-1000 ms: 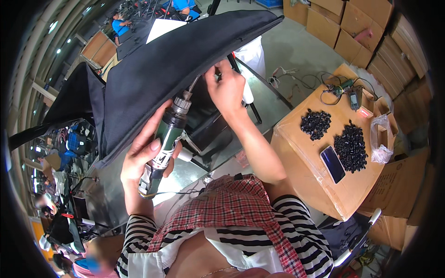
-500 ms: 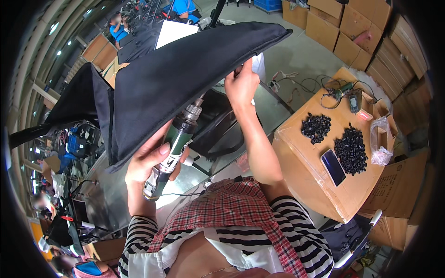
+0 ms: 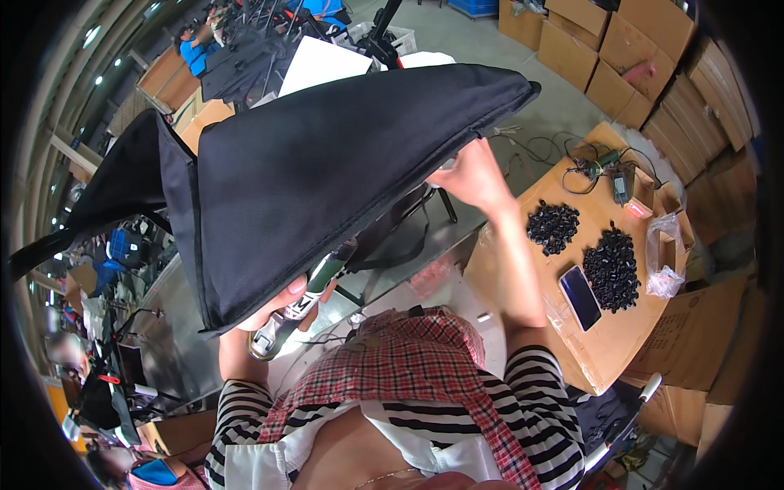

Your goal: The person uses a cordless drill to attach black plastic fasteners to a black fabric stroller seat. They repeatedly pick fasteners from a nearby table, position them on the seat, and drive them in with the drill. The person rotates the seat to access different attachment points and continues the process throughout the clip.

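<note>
A large black fabric panel [image 3: 327, 163] with a seamed edge stretches across the middle in front of me, its right end tapering to a point. My left hand [image 3: 282, 306] is wrapped round a green and silver power screwdriver [image 3: 273, 335] under the panel's lower left edge. The tool's front end is hidden beneath the fabric. Near the right end, my right hand [image 3: 478, 178] is closed at the panel's lower edge, with its fingertips tucked out of sight behind the cloth.
On a cardboard-topped stand [image 3: 523, 306] at the right lie two piles of small black parts [image 3: 614, 273], a phone [image 3: 580, 297], a clear plastic bag [image 3: 665, 253] and a corded tool [image 3: 600, 166]. A metal table [image 3: 184, 327] runs below the panel. Stacked cartons [image 3: 572, 45] stand far right.
The panel has come lower and nearer, now covering more of the screwdriver and my left hand. My right hand has moved right and down along with its edge.
</note>
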`<state>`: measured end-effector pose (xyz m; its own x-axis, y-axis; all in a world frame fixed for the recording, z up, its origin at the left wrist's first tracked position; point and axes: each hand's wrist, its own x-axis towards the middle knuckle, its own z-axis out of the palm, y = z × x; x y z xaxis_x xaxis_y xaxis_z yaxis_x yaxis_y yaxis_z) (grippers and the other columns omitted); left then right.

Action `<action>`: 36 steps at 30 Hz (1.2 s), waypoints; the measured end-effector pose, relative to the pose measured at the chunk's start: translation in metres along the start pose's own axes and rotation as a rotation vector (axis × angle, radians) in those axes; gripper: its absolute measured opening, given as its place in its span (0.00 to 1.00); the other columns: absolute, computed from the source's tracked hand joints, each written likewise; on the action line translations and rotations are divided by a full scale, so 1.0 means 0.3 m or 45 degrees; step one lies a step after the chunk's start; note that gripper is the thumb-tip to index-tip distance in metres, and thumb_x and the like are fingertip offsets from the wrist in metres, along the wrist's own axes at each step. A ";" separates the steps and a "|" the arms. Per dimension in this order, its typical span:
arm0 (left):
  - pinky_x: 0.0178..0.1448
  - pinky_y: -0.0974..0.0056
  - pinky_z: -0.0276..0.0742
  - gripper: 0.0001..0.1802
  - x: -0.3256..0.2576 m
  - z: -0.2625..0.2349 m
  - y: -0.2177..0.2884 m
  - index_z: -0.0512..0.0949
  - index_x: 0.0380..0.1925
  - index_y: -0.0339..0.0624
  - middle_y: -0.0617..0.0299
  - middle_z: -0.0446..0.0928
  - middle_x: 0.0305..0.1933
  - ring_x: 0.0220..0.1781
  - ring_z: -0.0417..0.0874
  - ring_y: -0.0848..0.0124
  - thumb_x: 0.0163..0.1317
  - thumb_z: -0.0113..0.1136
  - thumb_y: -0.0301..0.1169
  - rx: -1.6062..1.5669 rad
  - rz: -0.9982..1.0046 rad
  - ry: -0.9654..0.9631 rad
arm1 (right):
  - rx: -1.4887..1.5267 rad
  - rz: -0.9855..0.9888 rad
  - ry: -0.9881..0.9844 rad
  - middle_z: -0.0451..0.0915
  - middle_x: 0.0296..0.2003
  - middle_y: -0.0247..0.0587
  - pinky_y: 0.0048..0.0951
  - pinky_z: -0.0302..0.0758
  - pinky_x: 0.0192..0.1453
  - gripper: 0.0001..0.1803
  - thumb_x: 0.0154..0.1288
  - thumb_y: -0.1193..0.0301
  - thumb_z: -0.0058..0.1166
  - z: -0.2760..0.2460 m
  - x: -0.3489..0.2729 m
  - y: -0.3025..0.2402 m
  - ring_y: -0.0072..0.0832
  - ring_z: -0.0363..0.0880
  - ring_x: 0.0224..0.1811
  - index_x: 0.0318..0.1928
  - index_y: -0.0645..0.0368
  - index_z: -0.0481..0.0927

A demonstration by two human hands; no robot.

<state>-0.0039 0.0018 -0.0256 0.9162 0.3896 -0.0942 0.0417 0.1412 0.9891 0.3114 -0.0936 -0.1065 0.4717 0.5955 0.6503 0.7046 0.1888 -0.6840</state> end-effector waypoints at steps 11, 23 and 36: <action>0.55 0.62 0.70 0.27 -0.093 -0.081 -0.105 0.74 0.58 0.33 0.51 0.76 0.56 0.50 0.77 0.64 0.64 0.67 0.37 0.337 -0.220 -0.144 | -1.374 1.128 -0.325 0.81 0.55 0.54 0.43 0.81 0.59 0.17 0.61 0.70 0.61 -0.368 0.004 1.053 0.45 0.83 0.56 0.51 0.55 0.83; 0.71 0.62 0.67 0.33 -0.569 -0.075 -0.593 0.59 0.74 0.41 0.51 0.67 0.71 0.64 0.76 0.62 0.73 0.54 0.38 0.350 -0.657 0.433 | 0.879 0.898 -0.672 0.73 0.65 0.45 0.34 0.63 0.72 0.50 0.70 0.31 0.35 0.505 0.326 0.399 0.32 0.71 0.67 0.71 0.63 0.65; 0.75 0.61 0.56 0.34 -0.786 -0.164 -0.865 0.58 0.75 0.45 0.54 0.62 0.75 0.74 0.62 0.65 0.74 0.53 0.44 -0.096 -0.516 0.913 | 1.211 0.783 -1.390 0.65 0.71 0.45 0.38 0.61 0.73 0.51 0.69 0.28 0.32 1.720 -0.165 -0.333 0.35 0.68 0.69 0.74 0.58 0.61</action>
<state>-0.2504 -0.0821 -0.2656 0.3582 0.7775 -0.5169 0.2641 0.4466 0.8549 -0.0559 0.2608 -0.2410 -0.3426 0.9381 -0.0505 -0.2205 -0.1326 -0.9663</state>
